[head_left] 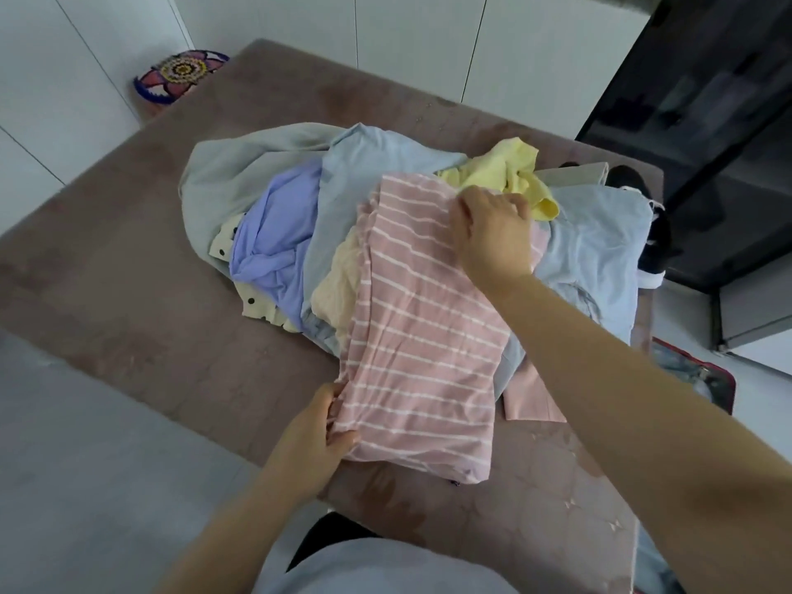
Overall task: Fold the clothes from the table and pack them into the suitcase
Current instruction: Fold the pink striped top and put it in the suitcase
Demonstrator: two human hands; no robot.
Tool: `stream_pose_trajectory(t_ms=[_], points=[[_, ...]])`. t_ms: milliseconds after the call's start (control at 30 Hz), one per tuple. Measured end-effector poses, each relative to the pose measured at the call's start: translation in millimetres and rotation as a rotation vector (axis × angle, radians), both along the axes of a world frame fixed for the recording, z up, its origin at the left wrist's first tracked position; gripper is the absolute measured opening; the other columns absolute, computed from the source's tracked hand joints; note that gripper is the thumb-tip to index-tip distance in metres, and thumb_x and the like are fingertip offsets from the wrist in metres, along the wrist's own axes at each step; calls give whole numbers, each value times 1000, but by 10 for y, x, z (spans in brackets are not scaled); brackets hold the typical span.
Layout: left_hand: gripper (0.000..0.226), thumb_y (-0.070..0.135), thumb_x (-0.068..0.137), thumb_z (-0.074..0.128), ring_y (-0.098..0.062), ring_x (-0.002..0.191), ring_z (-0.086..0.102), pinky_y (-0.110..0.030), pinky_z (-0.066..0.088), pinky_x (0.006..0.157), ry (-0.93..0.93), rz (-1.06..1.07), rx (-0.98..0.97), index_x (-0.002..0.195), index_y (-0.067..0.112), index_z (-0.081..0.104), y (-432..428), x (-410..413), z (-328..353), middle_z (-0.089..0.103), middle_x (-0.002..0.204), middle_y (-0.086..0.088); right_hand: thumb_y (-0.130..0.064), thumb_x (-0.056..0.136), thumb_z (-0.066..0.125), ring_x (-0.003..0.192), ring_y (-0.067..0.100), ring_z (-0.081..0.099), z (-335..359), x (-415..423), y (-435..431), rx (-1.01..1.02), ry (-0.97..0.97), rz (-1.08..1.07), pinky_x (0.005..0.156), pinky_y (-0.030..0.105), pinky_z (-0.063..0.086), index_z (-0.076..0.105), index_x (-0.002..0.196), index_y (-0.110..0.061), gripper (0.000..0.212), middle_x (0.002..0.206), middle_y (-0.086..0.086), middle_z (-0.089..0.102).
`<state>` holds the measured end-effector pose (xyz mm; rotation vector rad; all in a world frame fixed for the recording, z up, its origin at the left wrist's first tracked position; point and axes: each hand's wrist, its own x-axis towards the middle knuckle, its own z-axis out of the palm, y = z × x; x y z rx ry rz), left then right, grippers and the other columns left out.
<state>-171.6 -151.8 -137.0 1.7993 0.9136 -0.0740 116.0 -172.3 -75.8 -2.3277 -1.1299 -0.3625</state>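
Step in hand, as I judge it: lifting one piece off the heap to fold it, with nothing visibly folded yet. One striped top (420, 336), pink with white lines, lies draped over the heap (364, 173) in the middle of the frame, on the table (128, 272). Left hand (313, 435), lower centre, has fingers and thumb curled round the top's near left edge, bunching the cloth. Right hand (493, 233), centre right, pinches its far edge just beside a yellow piece (510, 173). The next move likely calls for drawing the top clear of the heap onto the bare cover at lower left, spreading it flat, then folding. Counted: two hands, one striped top, one suitcase (703, 379), only a red-rimmed corner of it showing at the right edge, below the table. Beneath the top I make out one grey-green piece (227, 177), one lilac (274, 237), one dotted cream (253, 304), one beige (338, 285), one plain pink (531, 400), one black (655, 233), and pale blue cloth that may be two pieces; overlaps keep the total uncertain.
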Motion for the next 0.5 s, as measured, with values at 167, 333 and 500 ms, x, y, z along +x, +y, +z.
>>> stream_pose_trajectory(t_ms=[167,333,500], points=[[67,13,80,71,-23,101,58,-37,48,82,5,-15,298,135,19,34,37,-61,-16,52,114,0,-36,85,54,115,31,49,-304,-53,-869,-67,292,26,103,40,32,55,120,-12,42,121,8,54],[49,9,75,49,-24,99,48,-32,34,82,-291,-552,1136,122,21,47,59,-68,-136,49,117,-3,-54,74,64,107,17,52,-638,-892,-1712,-473,545,169,95,34,42,56,112,-28,47,115,-8,46],[53,33,79,46,-14,118,44,-34,30,97,-133,-902,1079,129,20,51,123,-1,-266,55,131,3,-16,74,71,115,8,45,-973,-1314,-1915,-261,729,164,94,15,39,58,124,-24,52,131,-8,34]])
